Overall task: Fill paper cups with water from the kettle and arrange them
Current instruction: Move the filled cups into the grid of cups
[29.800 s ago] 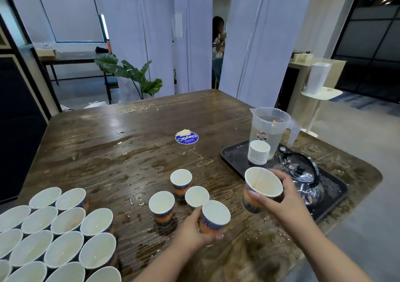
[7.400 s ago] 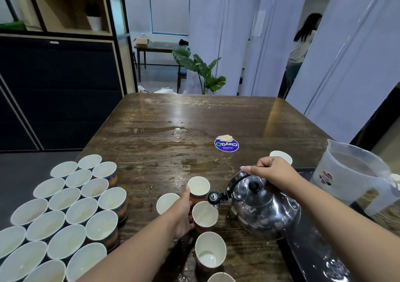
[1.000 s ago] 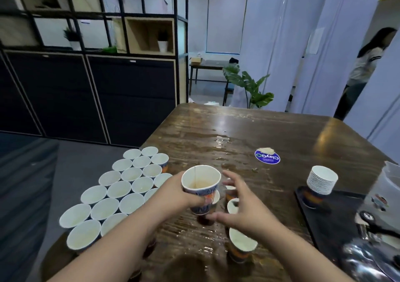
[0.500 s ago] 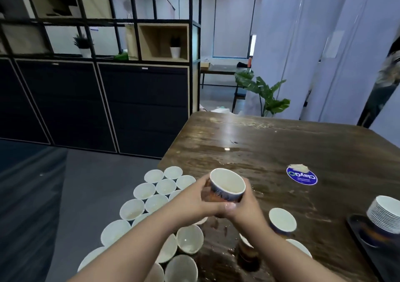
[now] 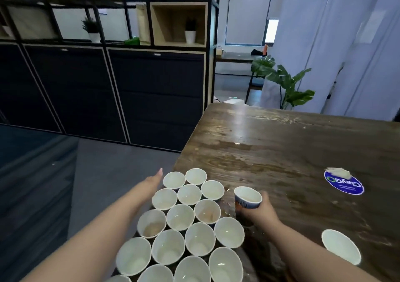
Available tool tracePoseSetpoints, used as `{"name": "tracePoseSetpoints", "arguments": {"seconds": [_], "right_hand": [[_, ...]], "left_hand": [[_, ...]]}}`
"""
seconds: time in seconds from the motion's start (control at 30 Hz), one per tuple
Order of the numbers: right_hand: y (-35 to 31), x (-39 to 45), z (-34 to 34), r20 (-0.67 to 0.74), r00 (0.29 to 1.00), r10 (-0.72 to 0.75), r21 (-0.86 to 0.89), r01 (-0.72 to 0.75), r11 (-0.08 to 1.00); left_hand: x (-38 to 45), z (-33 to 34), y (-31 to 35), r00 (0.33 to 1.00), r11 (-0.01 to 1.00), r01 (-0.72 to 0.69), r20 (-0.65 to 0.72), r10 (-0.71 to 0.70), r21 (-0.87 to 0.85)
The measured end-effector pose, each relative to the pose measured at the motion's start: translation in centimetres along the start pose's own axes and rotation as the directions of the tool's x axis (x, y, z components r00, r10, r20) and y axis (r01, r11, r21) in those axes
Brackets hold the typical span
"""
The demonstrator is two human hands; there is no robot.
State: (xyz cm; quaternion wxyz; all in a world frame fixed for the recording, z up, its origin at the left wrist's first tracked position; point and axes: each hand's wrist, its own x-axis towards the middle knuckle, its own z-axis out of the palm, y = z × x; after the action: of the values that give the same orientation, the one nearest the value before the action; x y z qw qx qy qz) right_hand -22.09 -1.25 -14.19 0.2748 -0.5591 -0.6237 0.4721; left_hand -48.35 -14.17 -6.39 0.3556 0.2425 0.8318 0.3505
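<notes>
Many white paper cups (image 5: 190,223) stand packed side by side in rows along the left edge of the wooden table (image 5: 292,143). One more lone cup (image 5: 341,246) stands apart near the right edge of the view. The right hand (image 5: 263,211) wraps its fingers round a cup with blue and orange print (image 5: 247,199), just right of the packed cups, with a little water inside. The left hand (image 5: 152,183) reaches out flat with straight fingers beside the far cups, at the table's left edge, holding nothing. Farther off, a round blue sticker (image 5: 344,184) lies on the wet wood.
</notes>
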Motion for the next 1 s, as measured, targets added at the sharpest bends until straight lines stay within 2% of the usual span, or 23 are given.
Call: {"name": "tracePoseSetpoints", "arguments": {"seconds": [0.17, 0.3, 0.37, 0.47, 0.6, 0.8, 1.0], "right_hand": [[1.5, 1.2, 1.3, 0.064, 0.998, 0.011, 0.022, -0.012, 1.0], [1.9, 1.7, 0.8, 0.166, 0.986, 0.033, 0.032, -0.039, 0.999], [1.9, 1.5, 0.1, 0.221, 0.972, 0.078, -0.01, -0.078, 0.997], [1.6, 1.0, -0.4, 0.315, 0.946, 0.076, -0.106, -0.044, 0.993], [2.7, 1.6, 0.0, 0.303, 0.947, 0.111, -0.18, -0.058, 0.982], [3.1, 1.5, 1.7, 0.346, 0.928, 0.14, -0.194, -0.076, 0.978], [2.0, 1.2, 1.1, 0.275, 0.954, 0.124, -0.171, -0.078, 0.982]], "left_hand": [[2.7, 0.9, -3.2, 0.995, 0.98, 0.096, 0.039, -0.091, -0.172], [3.2, 1.1, -4.1, 0.994, 0.977, 0.097, 0.062, -0.086, -0.189], [3.4, 0.9, -4.3, 0.994, 0.977, 0.099, 0.064, -0.089, -0.19], [3.6, 0.7, -4.6, 0.993, 0.973, 0.113, 0.065, -0.102, -0.2], [3.6, 0.8, -4.4, 0.991, 0.972, 0.116, 0.087, -0.1, -0.205], [3.8, 0.6, -5.2, 0.994, 0.98, 0.089, 0.078, -0.076, -0.177], [2.5, 0.2, -5.5, 0.998, 0.998, 0.028, 0.064, -0.024, -0.063]]}}
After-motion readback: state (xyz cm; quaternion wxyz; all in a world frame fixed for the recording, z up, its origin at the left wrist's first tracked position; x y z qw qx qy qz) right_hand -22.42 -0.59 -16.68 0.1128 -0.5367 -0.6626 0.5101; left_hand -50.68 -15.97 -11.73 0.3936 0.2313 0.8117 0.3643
